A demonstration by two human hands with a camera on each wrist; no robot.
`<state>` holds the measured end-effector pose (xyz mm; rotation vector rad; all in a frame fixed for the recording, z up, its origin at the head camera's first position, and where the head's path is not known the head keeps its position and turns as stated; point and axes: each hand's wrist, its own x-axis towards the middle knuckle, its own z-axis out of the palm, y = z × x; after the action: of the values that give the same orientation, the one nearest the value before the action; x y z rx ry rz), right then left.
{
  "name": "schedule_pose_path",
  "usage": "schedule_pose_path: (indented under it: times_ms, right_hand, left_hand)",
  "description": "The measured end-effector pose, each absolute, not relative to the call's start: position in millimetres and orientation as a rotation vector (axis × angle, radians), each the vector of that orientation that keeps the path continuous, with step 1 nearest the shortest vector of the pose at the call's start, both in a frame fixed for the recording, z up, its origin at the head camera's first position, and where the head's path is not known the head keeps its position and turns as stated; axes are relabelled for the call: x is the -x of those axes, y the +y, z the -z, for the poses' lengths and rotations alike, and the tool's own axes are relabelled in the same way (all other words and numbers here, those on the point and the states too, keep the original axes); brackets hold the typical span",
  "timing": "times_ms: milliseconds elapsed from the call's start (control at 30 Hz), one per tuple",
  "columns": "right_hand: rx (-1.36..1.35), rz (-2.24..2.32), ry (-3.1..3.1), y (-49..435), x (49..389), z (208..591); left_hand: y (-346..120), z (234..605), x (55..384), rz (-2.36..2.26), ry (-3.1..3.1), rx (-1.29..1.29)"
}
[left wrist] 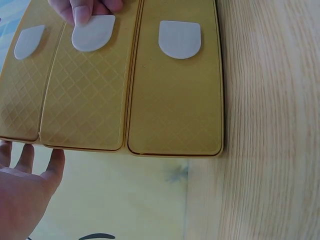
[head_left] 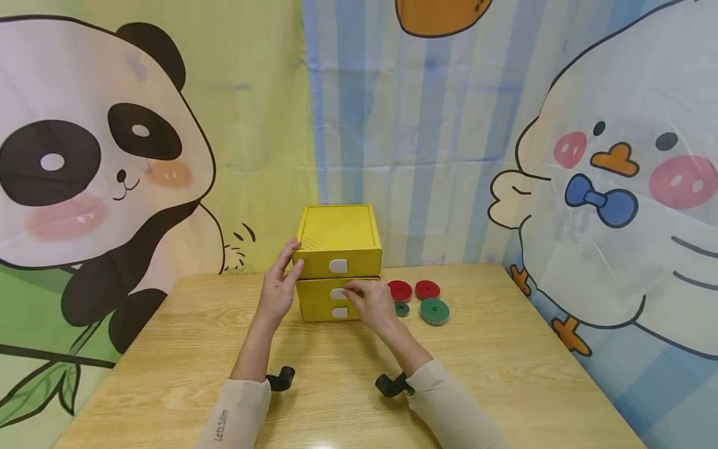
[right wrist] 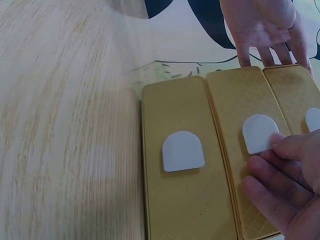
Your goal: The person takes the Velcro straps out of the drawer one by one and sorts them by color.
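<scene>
A yellow three-drawer box (head_left: 339, 227) stands on the table, with a white tab on each drawer front. My right hand (head_left: 374, 305) pinches the middle drawer's white tab (right wrist: 257, 132) between thumb and fingers. Against the box's left side rests my left hand (head_left: 277, 292), its fingers extended and touching near the top drawer. The top drawer's tab (head_left: 338, 266) and the bottom drawer's tab (left wrist: 180, 39) are untouched by either hand. Whether the middle drawer stands slightly out is hard to tell. The drawers' contents are hidden.
Right of the box lie two red discs, one farther right (head_left: 427, 290) and one partly behind my right hand (head_left: 401, 291). A large green disc (head_left: 434, 311) and a small green one (head_left: 401, 309) lie nearer. Printed curtains hang behind the wooden table (head_left: 331, 399).
</scene>
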<state>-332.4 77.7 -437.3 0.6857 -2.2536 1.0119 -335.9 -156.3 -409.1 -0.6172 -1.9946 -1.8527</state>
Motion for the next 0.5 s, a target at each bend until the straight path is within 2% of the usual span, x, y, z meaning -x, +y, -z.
schedule_pose_path:
  times_ms: [500]
  right_hand:
    - [-0.620, -1.092, -2.258, 73.4, 336.2, 441.5]
  left_hand:
    - [-156.9, 410.0, 334.7, 1.873, -1.984, 0.613]
